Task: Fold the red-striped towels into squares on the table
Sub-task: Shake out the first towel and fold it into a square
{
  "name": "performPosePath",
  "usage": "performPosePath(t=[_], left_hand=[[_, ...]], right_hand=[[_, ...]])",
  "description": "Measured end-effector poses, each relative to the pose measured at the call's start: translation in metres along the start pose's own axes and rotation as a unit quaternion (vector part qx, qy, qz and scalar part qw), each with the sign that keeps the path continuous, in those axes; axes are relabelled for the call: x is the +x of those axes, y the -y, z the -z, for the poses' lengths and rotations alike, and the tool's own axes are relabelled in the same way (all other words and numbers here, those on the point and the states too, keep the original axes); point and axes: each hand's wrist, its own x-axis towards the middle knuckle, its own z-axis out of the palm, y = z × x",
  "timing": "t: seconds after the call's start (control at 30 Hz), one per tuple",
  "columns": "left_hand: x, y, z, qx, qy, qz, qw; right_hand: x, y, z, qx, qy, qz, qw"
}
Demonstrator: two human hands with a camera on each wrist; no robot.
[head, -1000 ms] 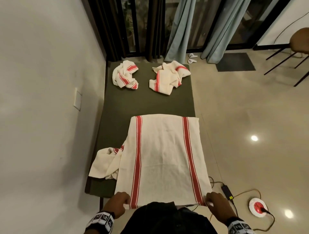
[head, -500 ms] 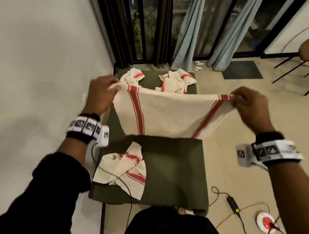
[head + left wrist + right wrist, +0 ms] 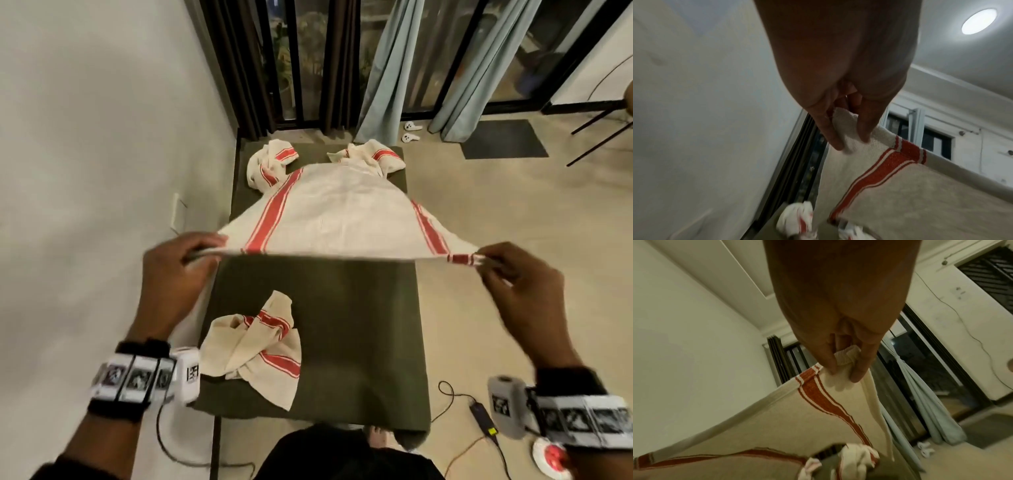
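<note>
A cream towel with red stripes (image 3: pixel 342 219) hangs stretched in the air over the middle of the dark green table (image 3: pixel 359 342). My left hand (image 3: pixel 178 270) pinches its near left corner (image 3: pixel 846 134). My right hand (image 3: pixel 513 277) pinches the near right corner (image 3: pixel 842 369). The towel's far edge droops toward two crumpled striped towels (image 3: pixel 270 164) (image 3: pixel 380 157) at the table's far end. A third crumpled striped towel (image 3: pixel 257 349) lies near the table's front left corner.
A white wall (image 3: pixel 85 171) runs close along the table's left side. Curtains (image 3: pixel 387 68) and dark glass doors stand beyond the far end. On the floor to the right lie a cable with an adapter (image 3: pixel 483 418) and a red-and-white round socket (image 3: pixel 551 459).
Both hands lifted the towel from flat on the table, swung it up and away, and now have come lower and nearer with the towel stretched between them.
</note>
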Motion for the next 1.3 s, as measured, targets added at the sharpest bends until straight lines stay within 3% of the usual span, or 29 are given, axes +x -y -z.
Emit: performPosePath(t=[0.2,0.4,0.53,0.63,0.77,0.87,1.0,1.17,1.3], left_hand=[[-0.098,0.105,-0.072,0.016,0.125,0.123,0.984],[-0.154,0.164,-0.109,0.082,0.251,0.169,0.949],[-0.164,0.17,-0.103,0.106,0.313,0.19,0.924],[-0.159,0.164,-0.097,0.092,0.348,0.194,0.913],[-0.116,0.148,-0.088,0.059,0.311,0.186,0.93],[-0.06,0.146,-0.095,0.008,0.229,0.209,0.951],[0.011,0.155,-0.116,-0.035,0.141,0.259,0.955],[0.074,0.163,-0.155,-0.022,0.102,0.289,0.952],[0.107,0.179,-0.182,-0.024,0.084,0.308,0.947]], right_hand=[[-0.089,-0.086,-0.071,-0.087,0.168,-0.064,0.98],[-0.164,-0.137,-0.108,-0.117,0.328,-0.182,0.92],[-0.187,-0.142,-0.104,-0.125,0.359,-0.216,0.9],[-0.199,-0.151,-0.1,-0.106,0.354,-0.228,0.901],[-0.164,-0.148,-0.09,-0.092,0.318,-0.222,0.917],[-0.108,-0.167,-0.089,-0.068,0.271,-0.198,0.939],[-0.022,-0.196,-0.107,-0.042,0.245,-0.14,0.959],[0.067,-0.233,-0.143,-0.062,0.249,-0.077,0.963],[0.103,-0.254,-0.168,-0.091,0.25,-0.092,0.96]])
